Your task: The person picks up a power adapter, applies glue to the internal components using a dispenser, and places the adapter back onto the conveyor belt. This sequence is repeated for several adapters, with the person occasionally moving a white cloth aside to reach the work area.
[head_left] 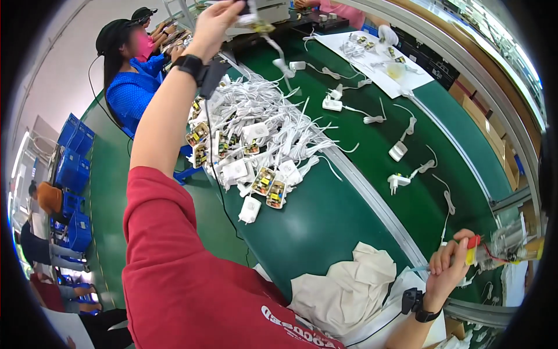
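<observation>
My left hand (216, 24) reaches far out over the back of the bench, fingers closed at the top edge of the view. By its fingertips hangs a blurred white power adapter with its circuit board exposed (258, 26), its white cable trailing down. Much of the grip is cut off by the frame. At the lower right, my right hand (449, 263) is wrapped round a slim tool with a red and yellow handle (474, 241); a thin pale-blue end sticks out toward the left. A large heap of white adapters and bundled cables (261, 122) lies below my left arm.
Adapters with cables (398, 151) lie spaced along the green belt (366, 168), beside a metal rail. Cream cloth (343, 285) is bunched near me. A white board (378, 61) holds parts at the far right. A co-worker in blue (131, 87) sits at left; blue crates (75, 136) stand beyond.
</observation>
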### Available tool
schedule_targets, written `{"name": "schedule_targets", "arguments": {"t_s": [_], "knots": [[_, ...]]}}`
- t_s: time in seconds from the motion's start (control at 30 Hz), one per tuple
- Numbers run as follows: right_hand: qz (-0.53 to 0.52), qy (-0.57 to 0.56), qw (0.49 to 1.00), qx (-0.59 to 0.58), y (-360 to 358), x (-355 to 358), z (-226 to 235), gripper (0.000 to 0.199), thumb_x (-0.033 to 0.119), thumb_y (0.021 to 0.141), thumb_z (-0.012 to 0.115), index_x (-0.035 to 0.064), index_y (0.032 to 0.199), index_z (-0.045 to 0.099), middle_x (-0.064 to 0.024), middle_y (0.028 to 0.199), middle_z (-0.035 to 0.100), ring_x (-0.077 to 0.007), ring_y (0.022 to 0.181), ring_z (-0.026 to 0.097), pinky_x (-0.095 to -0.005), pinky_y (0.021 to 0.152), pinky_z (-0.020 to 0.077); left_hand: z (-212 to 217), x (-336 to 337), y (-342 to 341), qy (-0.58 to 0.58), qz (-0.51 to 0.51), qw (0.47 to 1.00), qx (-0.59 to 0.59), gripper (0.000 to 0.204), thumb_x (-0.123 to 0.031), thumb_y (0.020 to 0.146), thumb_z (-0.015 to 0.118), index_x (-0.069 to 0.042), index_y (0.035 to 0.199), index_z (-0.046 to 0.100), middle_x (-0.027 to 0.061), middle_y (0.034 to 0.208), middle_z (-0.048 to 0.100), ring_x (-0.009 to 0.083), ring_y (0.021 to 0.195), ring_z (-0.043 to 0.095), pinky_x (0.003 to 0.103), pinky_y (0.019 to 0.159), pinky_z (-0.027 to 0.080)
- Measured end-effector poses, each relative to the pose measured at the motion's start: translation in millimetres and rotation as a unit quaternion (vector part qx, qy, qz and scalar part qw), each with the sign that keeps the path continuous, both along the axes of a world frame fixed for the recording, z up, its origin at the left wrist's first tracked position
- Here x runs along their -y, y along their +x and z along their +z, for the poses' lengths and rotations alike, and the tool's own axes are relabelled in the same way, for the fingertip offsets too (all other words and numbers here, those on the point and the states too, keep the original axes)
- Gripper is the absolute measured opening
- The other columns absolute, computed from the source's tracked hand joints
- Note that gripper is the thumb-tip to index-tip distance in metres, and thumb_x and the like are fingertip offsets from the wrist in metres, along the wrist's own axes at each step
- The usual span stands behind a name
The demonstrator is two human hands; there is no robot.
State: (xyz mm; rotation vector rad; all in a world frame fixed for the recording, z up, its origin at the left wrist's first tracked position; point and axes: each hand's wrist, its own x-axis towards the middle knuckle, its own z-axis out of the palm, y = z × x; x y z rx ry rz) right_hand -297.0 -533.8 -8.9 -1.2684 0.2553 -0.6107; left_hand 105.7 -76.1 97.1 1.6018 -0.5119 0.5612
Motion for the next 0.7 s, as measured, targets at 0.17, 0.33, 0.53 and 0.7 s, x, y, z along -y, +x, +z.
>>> {"name": "schedule_targets", "arguments": {"t_s": [0.17,0.33,0.53,0.7], "knots": [[-0.019,0.005,1.0,0.001,2,1,-5,0.024,0.029,0.102,0.044,0.0054,0.101,0.044,0.0039,0.048,0.024,-0.0048,0.034,0.02,-0.0222,0.031,0.0181,-45,-124,22,-0.118,0.118,0.984,-0.061,0.027,-0.019,0.085,0.074,-0.002,0.102,0.062,0.0014,0.088,0.063,0.0095,0.078,0.061,0.02,0.07,0.048],[-0.014,0.007,1.0,0.016,6,-1,-7,0.021,0.029,0.103,0.041,0.0085,0.102,0.044,0.0048,0.052,0.025,-0.0022,0.037,0.021,-0.0191,0.032,0.017,-101,-182,19,-0.071,0.193,0.97,-0.132,0.027,-0.019,0.087,0.072,-0.003,0.105,0.06,0.0036,0.089,0.065,0.01,0.075,0.061,0.022,0.066,0.049],[-0.056,-0.008,0.998,0.01,10,2,-8,0.022,0.031,0.103,0.042,0.0086,0.101,0.043,0.0048,0.052,0.024,-0.0025,0.036,0.02,-0.0193,0.031,0.0156,-133,-193,29,-0.055,0.196,0.949,-0.24,0.022,-0.018,0.088,0.071,-0.004,0.1,0.059,0.0023,0.091,0.061,0.0082,0.075,0.061,0.019,0.07,0.053],[-0.086,-0.006,0.996,0.011,16,9,-10,0.022,0.03,0.103,0.042,0.0084,0.101,0.044,0.0046,0.052,0.025,-0.0028,0.035,0.02,-0.0197,0.03,0.0151,-132,-201,63,-0.017,0.23,0.93,-0.287,0.023,-0.018,0.089,0.069,0.0,0.101,0.061,0.0015,0.092,0.061,0.0078,0.074,0.06,0.019,0.072,0.053]]}}
